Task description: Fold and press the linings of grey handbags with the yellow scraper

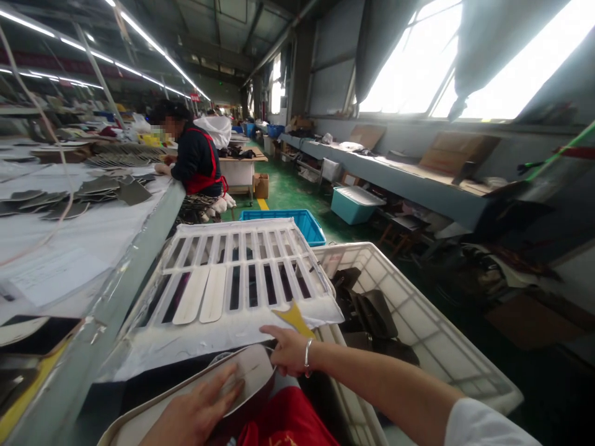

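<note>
Left hand [195, 412] at 6 o'clock, nearest the lens, lies flat with fingers spread on a pale grey curved leather-like sheet [246, 371]; grip apart, pressing, not clamped. Right hand [288, 350], just toward 1 o'clock of it, wears a silver bracelet [307, 357]; its fingers pinch the sheet's far edge, grip together on that edge. A thin yellow pointed piece [292, 317] stands just above the right hand; whether the hand touches it, cannot tell. Red cloth [288, 424] sits below the sheet. White slatted plastic crate lid [242, 279] lies at 12 o'clock, two cream oval strips [204, 300] on it. White plastic crate [418, 322] with dark pieces at 2 o'clock. Blue bin [302, 223] beyond. Long grey surface [93, 235] at 10 o'clock carries dark cut pieces [93, 189]; a person in a red apron [198, 164] leans on it farther back.
</note>
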### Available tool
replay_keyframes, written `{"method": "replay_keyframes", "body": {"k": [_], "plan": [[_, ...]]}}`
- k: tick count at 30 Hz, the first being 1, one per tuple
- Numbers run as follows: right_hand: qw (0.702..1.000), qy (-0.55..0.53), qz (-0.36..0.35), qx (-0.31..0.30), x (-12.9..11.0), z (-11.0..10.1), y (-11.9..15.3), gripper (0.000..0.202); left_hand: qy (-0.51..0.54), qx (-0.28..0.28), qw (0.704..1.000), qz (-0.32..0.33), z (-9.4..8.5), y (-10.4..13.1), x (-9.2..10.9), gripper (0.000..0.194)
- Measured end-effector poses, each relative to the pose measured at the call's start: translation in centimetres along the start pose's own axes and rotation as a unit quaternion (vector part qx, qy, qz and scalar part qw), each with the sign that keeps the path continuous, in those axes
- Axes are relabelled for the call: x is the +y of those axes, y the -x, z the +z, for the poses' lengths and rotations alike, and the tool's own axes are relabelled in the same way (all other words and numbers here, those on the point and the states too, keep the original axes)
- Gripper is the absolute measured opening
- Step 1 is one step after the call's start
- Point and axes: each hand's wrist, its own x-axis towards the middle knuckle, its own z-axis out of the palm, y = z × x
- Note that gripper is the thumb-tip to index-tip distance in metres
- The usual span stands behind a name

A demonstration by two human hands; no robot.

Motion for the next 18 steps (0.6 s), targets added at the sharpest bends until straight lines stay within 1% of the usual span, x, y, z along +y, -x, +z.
{"method": "replay_keyframes", "body": {"k": [3,5,7,9,11,13,14,16,17,18], "plan": [[1.0,-0.004,0.004,0.0,0.1,0.1,0.0,0.082,0.017,-0.052,0.998,-0.02,-0.9,-0.4,0.4,0.063],[1.0,-0.007,0.0,0.016,0.0,0.3,0.2,0.08,0.033,-0.1,0.994,-0.034,-1.4,-0.8,0.5,0.064],[0.999,-0.015,-0.009,0.03,-0.1,0.5,0.4,0.079,0.049,-0.134,0.989,-0.044,-1.8,-1.2,0.5,0.063],[0.999,-0.021,-0.02,0.026,-0.1,0.3,0.4,0.077,0.053,-0.15,0.986,-0.057,-2.0,-1.4,0.5,0.06],[0.998,-0.045,-0.042,-0.006,0.4,-0.3,0.0,0.073,0.045,-0.153,0.985,-0.072,-2.0,-1.5,0.5,0.055],[0.991,-0.123,-0.047,-0.023,1.5,-1.0,-0.8,0.06,0.039,-0.151,0.985,-0.075,-1.9,-1.5,0.5,0.047],[0.984,-0.174,-0.031,-0.013,2.3,-1.2,-1.3,0.052,0.037,-0.15,0.985,-0.073,-1.8,-1.4,0.5,0.045],[0.966,-0.254,0.023,0.03,4.1,-0.9,-2.7,0.039,0.034,-0.151,0.985,-0.07,-1.7,-1.4,0.5,0.043],[0.96,-0.271,0.053,0.046,5.0,-0.3,-3.4,0.032,0.034,-0.152,0.985,-0.071,-1.6,-1.4,0.4,0.043],[0.958,-0.273,0.076,0.046,5.7,0.5,-4.1,0.026,0.033,-0.151,0.985,-0.071,-1.5,-1.3,0.4,0.042]]}}
